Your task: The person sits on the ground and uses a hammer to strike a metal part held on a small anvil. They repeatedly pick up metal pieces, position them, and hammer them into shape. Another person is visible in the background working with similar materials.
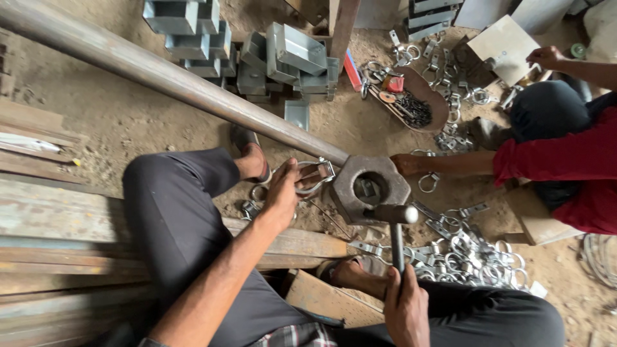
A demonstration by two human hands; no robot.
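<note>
My left hand (285, 191) grips a bent metal clamp ring (315, 175) and holds it against the side of a big rusty hexagonal die block (369, 187) on the dirt floor. A small metal piece sits in the block's round hole. My right hand (405, 305) is closed round the handle of a hammer (396, 222), whose head hovers at the block's near edge. A long steel pipe (160, 72) runs from the top left down to the block. A co-worker's hand (406, 164) touches the block's far side.
The co-worker in a red sleeve (559, 160) sits at right. Several loose clamp rings (463, 250) lie heaped right of the block; more lie by a rusty pan (418, 96). Grey metal boxes (257, 51) stack at the top. Wooden planks (58, 225) lie at left.
</note>
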